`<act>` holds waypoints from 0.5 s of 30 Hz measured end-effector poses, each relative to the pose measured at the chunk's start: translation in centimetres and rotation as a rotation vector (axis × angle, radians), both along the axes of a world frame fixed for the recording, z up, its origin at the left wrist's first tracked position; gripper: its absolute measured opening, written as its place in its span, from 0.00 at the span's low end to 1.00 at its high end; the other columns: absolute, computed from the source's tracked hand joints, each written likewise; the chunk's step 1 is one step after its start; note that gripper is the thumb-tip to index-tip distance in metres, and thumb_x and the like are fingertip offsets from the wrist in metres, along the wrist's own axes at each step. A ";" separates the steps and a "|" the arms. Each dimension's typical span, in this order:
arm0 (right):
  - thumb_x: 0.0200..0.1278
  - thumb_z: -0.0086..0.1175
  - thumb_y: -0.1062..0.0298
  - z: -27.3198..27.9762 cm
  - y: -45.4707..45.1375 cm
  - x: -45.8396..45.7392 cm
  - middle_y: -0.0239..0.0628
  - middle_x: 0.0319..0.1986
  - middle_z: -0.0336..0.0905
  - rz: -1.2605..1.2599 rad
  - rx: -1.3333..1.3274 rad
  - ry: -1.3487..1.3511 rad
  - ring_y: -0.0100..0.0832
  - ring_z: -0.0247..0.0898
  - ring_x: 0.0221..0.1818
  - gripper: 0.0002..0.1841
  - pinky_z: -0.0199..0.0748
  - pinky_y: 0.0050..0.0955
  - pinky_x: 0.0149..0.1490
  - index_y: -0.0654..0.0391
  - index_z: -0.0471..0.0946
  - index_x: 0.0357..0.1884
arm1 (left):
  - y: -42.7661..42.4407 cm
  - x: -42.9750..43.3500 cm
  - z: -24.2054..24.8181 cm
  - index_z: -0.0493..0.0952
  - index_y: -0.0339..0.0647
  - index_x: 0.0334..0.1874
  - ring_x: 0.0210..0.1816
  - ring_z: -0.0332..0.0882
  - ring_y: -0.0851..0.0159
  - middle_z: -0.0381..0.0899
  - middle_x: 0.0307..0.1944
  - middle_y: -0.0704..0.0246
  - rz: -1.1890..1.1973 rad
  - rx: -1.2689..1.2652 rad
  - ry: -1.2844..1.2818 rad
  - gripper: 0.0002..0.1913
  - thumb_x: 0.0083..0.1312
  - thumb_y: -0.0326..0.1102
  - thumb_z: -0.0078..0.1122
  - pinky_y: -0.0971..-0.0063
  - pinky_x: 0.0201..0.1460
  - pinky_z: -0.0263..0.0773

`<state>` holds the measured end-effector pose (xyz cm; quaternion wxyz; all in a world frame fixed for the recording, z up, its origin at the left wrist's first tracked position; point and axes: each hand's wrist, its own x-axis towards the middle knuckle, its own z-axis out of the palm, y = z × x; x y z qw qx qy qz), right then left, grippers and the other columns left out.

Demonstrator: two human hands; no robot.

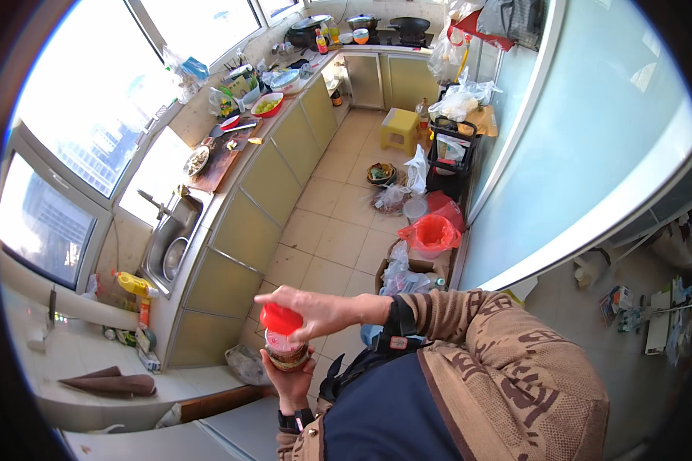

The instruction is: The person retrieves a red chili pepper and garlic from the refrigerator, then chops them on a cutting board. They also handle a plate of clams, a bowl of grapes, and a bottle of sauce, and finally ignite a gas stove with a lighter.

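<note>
My left hand grips a small jar from below, its fingers wrapped around the side. The jar has dark reddish-brown contents or labelling, and a pale pink-and-white top with printing shows on it. Just above that top, my right hand pinches a red screw lid between thumb and fingers. The lid is tilted and apart from at least the near part of the jar's top; whether its far edge touches cannot be seen. Both hands are in front of my body, over the tiled floor.
Left runs a counter with a steel sink, a wooden cutting board and a bowl of green fruit. On the floor stand a yellow stool, a red-bagged bin and a cardboard box. A glass partition lines the right.
</note>
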<state>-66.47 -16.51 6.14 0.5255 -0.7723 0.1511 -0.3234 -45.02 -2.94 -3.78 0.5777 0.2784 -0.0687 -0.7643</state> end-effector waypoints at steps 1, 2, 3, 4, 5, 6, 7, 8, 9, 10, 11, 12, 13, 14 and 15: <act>0.61 0.68 0.64 -0.8 -2.0 0.1 0.51 0.67 0.68 0.028 0.181 -0.014 0.49 0.68 0.70 0.49 0.67 0.40 0.76 0.57 0.57 0.84 | -2.0 0.6 -0.4 0.71 0.44 0.74 0.50 0.82 0.49 0.82 0.59 0.56 -0.032 -0.005 0.009 0.45 0.72 0.78 0.49 0.70 0.32 0.74; 0.62 0.67 0.64 -1.7 -4.4 0.4 0.49 0.67 0.68 0.036 0.303 -0.107 0.47 0.68 0.71 0.48 0.68 0.39 0.75 0.56 0.57 0.84 | -4.3 1.3 -0.8 0.71 0.45 0.74 0.51 0.83 0.48 0.82 0.61 0.57 -0.063 -0.009 0.048 0.44 0.72 0.77 0.50 0.68 0.34 0.75; 0.63 0.66 0.65 -2.7 -6.5 1.3 0.48 0.68 0.67 0.046 0.454 -0.154 0.46 0.68 0.71 0.47 0.70 0.39 0.74 0.56 0.56 0.84 | -6.2 2.4 -1.2 0.72 0.46 0.74 0.53 0.83 0.47 0.83 0.63 0.57 -0.087 -0.012 0.102 0.43 0.72 0.77 0.50 0.66 0.36 0.77; 0.66 0.64 0.65 -4.0 -8.2 1.4 0.46 0.69 0.67 0.064 0.648 -0.261 0.44 0.69 0.71 0.46 0.71 0.39 0.73 0.55 0.56 0.84 | -8.4 3.2 -1.9 0.71 0.46 0.76 0.54 0.83 0.47 0.82 0.64 0.57 -0.086 -0.003 0.081 0.44 0.72 0.77 0.50 0.66 0.36 0.78; 0.68 0.62 0.66 -5.2 -10.1 1.2 0.45 0.70 0.67 0.085 0.856 -0.304 0.42 0.70 0.71 0.44 0.73 0.40 0.72 0.55 0.56 0.84 | -10.9 3.8 -2.7 0.69 0.47 0.78 0.55 0.84 0.47 0.82 0.65 0.57 -0.089 0.004 0.094 0.45 0.73 0.77 0.49 0.65 0.37 0.78; 0.69 0.60 0.64 -6.2 -12.2 1.5 0.44 0.71 0.67 0.112 0.959 -0.334 0.40 0.72 0.70 0.44 0.73 0.39 0.72 0.53 0.55 0.85 | -13.3 4.5 -3.5 0.68 0.47 0.79 0.56 0.83 0.47 0.82 0.65 0.57 -0.106 -0.020 0.080 0.45 0.73 0.77 0.48 0.66 0.37 0.78; 0.70 0.59 0.63 -6.8 -14.1 1.8 0.43 0.73 0.68 0.133 1.052 -0.366 0.38 0.74 0.70 0.43 0.74 0.38 0.72 0.51 0.54 0.86 | -16.1 5.1 -4.1 0.67 0.47 0.79 0.57 0.83 0.47 0.81 0.66 0.56 -0.128 -0.039 0.088 0.46 0.73 0.78 0.47 0.67 0.37 0.77; 0.72 0.56 0.60 -7.2 -15.4 2.3 0.43 0.73 0.69 0.124 1.040 -0.404 0.39 0.74 0.70 0.41 0.74 0.39 0.72 0.53 0.55 0.86 | -18.6 5.8 -4.4 0.67 0.47 0.80 0.57 0.83 0.47 0.81 0.67 0.56 -0.154 -0.061 0.098 0.46 0.73 0.78 0.46 0.68 0.36 0.76; 0.74 0.53 0.58 -7.3 -16.9 2.7 0.44 0.74 0.69 0.094 1.021 -0.424 0.39 0.74 0.71 0.40 0.74 0.39 0.72 0.54 0.55 0.85 | -20.9 6.4 -4.6 0.67 0.46 0.80 0.57 0.83 0.47 0.80 0.67 0.55 -0.180 -0.079 0.139 0.46 0.74 0.78 0.45 0.69 0.36 0.75; 0.76 0.51 0.57 -7.1 -18.6 3.4 0.43 0.72 0.70 0.060 1.020 -0.419 0.39 0.74 0.69 0.38 0.75 0.39 0.70 0.56 0.56 0.84 | -23.1 7.0 -4.5 0.67 0.46 0.79 0.57 0.83 0.47 0.80 0.67 0.55 -0.181 -0.093 0.125 0.46 0.74 0.78 0.44 0.70 0.36 0.75; 0.78 0.49 0.56 -6.9 -20.1 3.8 0.43 0.71 0.71 0.023 1.015 -0.413 0.38 0.75 0.68 0.37 0.75 0.39 0.69 0.57 0.57 0.84 | -24.8 7.4 -4.6 0.68 0.45 0.79 0.57 0.83 0.47 0.80 0.68 0.54 -0.180 -0.099 0.130 0.46 0.74 0.78 0.44 0.70 0.36 0.74; 0.79 0.47 0.55 -7.0 -21.4 4.5 0.42 0.70 0.72 -0.001 1.002 -0.422 0.37 0.75 0.66 0.35 0.76 0.39 0.68 0.59 0.57 0.83 | -26.4 7.9 -4.7 0.68 0.45 0.79 0.56 0.83 0.47 0.79 0.68 0.54 -0.183 -0.097 0.147 0.46 0.74 0.78 0.43 0.71 0.36 0.74; 0.80 0.46 0.55 -7.1 -22.9 5.3 0.42 0.69 0.72 -0.037 1.009 -0.387 0.36 0.75 0.66 0.34 0.76 0.39 0.68 0.59 0.58 0.82 | -27.9 8.5 -4.8 0.68 0.45 0.79 0.56 0.83 0.47 0.79 0.68 0.54 -0.170 -0.080 0.154 0.46 0.75 0.78 0.43 0.71 0.36 0.74; 0.81 0.46 0.54 -7.2 -24.6 6.1 0.41 0.69 0.73 -0.058 0.999 -0.364 0.35 0.75 0.65 0.34 0.76 0.39 0.67 0.60 0.60 0.82 | -29.4 9.0 -4.9 0.68 0.45 0.78 0.56 0.83 0.47 0.79 0.68 0.53 -0.161 -0.067 0.174 0.45 0.75 0.78 0.43 0.71 0.36 0.74; 0.82 0.45 0.54 -7.4 -26.4 6.8 0.41 0.68 0.74 -0.068 0.979 -0.349 0.34 0.75 0.65 0.33 0.76 0.38 0.67 0.61 0.61 0.81 | -31.0 9.4 -5.1 0.68 0.45 0.78 0.56 0.83 0.46 0.79 0.68 0.53 -0.151 -0.058 0.203 0.45 0.75 0.78 0.42 0.71 0.36 0.74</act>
